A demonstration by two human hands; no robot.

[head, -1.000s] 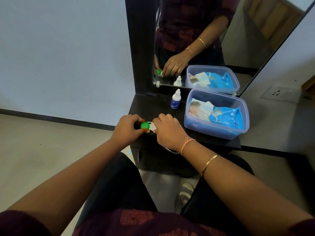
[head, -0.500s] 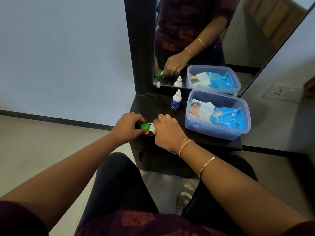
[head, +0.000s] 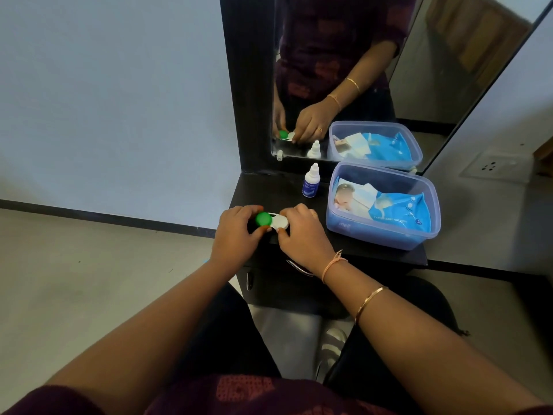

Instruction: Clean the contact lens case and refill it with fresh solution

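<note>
At the front left corner of the black wooden dressing table (head: 269, 190), the left hand (head: 236, 232) curls its fingers round the round green plastic cap (head: 263, 218) of the white plastic contact lens case (head: 279, 223). The right hand (head: 302, 238) pinches the case's white end. A small white dropper bottle (head: 311, 184) stands near the back edge, with a translucent blue plastic box (head: 374, 235) of wipes along the right edge.

Soft, even indoor light, dim on the dark dresser (head: 299, 193); wide-angle bending at edges, slight softness, perhaps motion blur.
</note>
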